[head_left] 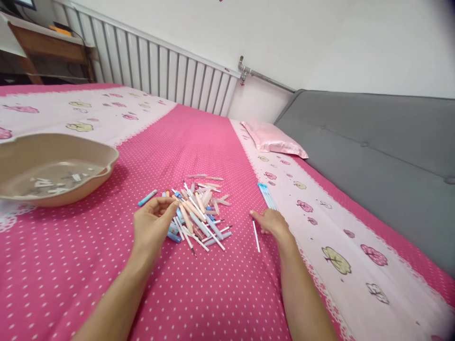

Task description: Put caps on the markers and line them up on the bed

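A loose heap of pens, pen barrels and thin white sticks [199, 213] lies on the pink bedspread. My left hand [152, 220] is at the heap's left edge, thumb and forefinger pinched together; what lies between them is too small to make out. To the right of the heap, my right hand [272, 221] has its fingers curled, with the end of a thin white stick [256, 236] at its fingertips. Just beyond that hand, several light-blue pens [266, 195] lie side by side. A teal pen piece [147, 198] rests apart, beyond my left hand.
A beige plastic basin [88, 187] with small white pieces inside stands at the left. A pink pillow [273, 139] lies by the grey headboard [369, 156]. Behind the bed are a white radiator [159, 66] and a wooden desk [50, 47].
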Motion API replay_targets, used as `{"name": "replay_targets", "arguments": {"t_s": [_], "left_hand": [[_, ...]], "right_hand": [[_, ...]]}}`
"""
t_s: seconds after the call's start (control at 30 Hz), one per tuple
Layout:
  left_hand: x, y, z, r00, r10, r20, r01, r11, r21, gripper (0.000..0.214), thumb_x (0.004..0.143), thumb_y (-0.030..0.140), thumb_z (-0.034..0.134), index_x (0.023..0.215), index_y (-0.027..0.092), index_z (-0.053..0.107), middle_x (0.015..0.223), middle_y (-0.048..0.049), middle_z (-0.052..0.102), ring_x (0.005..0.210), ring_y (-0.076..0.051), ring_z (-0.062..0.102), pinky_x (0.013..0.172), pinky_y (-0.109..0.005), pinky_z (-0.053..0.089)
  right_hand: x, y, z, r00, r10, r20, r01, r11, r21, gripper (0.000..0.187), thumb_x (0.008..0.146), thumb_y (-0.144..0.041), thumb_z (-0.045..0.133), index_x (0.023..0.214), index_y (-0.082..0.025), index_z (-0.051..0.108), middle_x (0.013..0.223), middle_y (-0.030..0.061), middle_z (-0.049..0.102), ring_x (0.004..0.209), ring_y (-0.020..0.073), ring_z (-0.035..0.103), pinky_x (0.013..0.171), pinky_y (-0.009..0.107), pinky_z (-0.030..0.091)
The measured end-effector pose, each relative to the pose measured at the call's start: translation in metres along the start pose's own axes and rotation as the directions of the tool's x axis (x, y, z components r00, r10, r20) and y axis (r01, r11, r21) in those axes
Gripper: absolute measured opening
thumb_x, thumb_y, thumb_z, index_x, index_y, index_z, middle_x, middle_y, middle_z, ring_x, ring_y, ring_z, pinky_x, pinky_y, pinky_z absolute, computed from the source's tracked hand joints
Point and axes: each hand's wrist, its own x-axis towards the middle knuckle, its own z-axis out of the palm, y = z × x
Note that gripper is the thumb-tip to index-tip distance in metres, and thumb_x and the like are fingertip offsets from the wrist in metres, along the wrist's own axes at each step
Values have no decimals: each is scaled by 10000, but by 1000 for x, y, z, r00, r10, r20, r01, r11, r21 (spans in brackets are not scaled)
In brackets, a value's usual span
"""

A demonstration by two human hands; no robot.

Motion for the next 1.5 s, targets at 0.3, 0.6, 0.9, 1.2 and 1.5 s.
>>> {"name": "replay_targets", "arguments": {"t_s": [0.3, 0.6, 0.9, 1.2, 1.5], "left_hand": [[2, 12, -14, 989, 94, -117, 10, 737, 676, 300, 735, 436, 541, 884, 197, 646, 812, -63, 630, 730, -241, 602, 634, -324, 425], [11, 10, -32, 992, 85, -91, 28, 559, 828, 312, 832, 317, 415, 1025, 183, 620, 1061, -141, 621, 902, -317, 609, 637, -365, 424], [17, 4, -36, 997, -53, -61, 79, 503, 860, 310, 773, 400, 450, 941, 232, 650, 909, -119, 705, 872, -343, 639, 631, -369, 425], [22, -7, -11, 994, -93, 63, -15, 442, 897, 374, 729, 559, 478, 805, 229, 636, 837, -126, 697, 845, -351, 639, 650, -375, 440], [30, -8, -3, 983, -162, 89, 9, 521, 854, 273, 725, 462, 497, 577, 237, 540, 620, -62, 643, 694, -292, 633, 588, -345, 422]], "right_hand": [[-21, -26, 14, 964, -256, 73, 259, 966, -26, 207, 801, -225, 547, 609, -168, 599, 516, 6, 608, 478, 104, 540, 494, 201, 311], [-50, -88, -29, 928, -351, -125, 352, 936, -21, 166, 819, -280, 506, 854, -177, 631, 723, 31, 654, 652, 138, 571, 550, 221, 303], [-52, -99, 25, 947, -233, -220, 270, 951, 154, 316, 813, -215, 489, 1117, -202, 576, 877, 60, 686, 762, 178, 609, 606, 236, 361], [-28, -88, 27, 918, -298, -263, 393, 781, 486, 257, 799, -220, 437, 881, -203, 680, 769, 10, 678, 668, 140, 593, 606, 223, 413], [-23, -98, 32, 892, -188, -412, 445, 530, 721, 340, 695, -107, 454, 986, -147, 625, 812, 29, 656, 670, 118, 613, 640, 217, 483]]}}
